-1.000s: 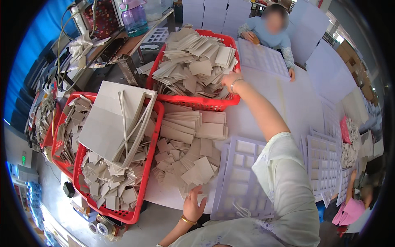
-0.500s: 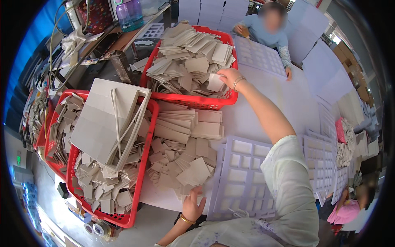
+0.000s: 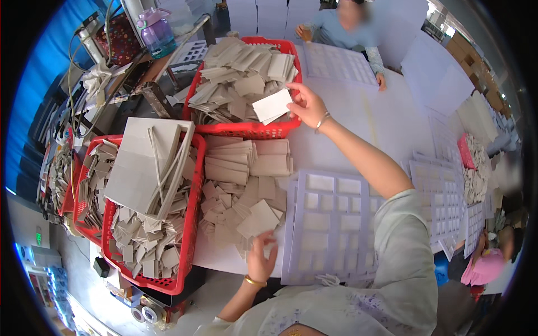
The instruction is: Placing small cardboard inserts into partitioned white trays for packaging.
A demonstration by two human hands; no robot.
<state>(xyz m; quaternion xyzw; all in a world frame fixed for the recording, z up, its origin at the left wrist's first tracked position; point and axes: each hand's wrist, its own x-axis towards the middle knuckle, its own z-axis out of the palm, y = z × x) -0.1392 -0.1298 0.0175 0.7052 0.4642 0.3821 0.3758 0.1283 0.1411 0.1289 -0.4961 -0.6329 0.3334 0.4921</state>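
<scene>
My right hand (image 3: 308,107) pinches a small stack of rectangular cardboard pieces (image 3: 272,106), pale on top, above the near right edge of the far red basket (image 3: 246,130). That basket is heaped with grey cardboard pieces (image 3: 235,70). My left hand (image 3: 261,259), fingers apart, is at the near edge of a loose pile of cardboard pieces (image 3: 259,219) on the table. I cannot tell whether its fingertips touch the pile. To the right of the left hand lies a white compartmented frame (image 3: 330,224), stacked on another.
A nearer red basket (image 3: 188,246) carries large cardboard sheets (image 3: 143,162) on its heap. More white frames (image 3: 440,196) lie at the right. Across the white table (image 3: 358,123), a person (image 3: 342,31) sits behind another frame (image 3: 341,66). A purple and blue bottle (image 3: 157,33) stands at far left.
My right hand has lifted and turned the cardboard pieces, so their pale face shows more. My left hand has shifted slightly up toward the loose pile. The head view has shifted a little.
</scene>
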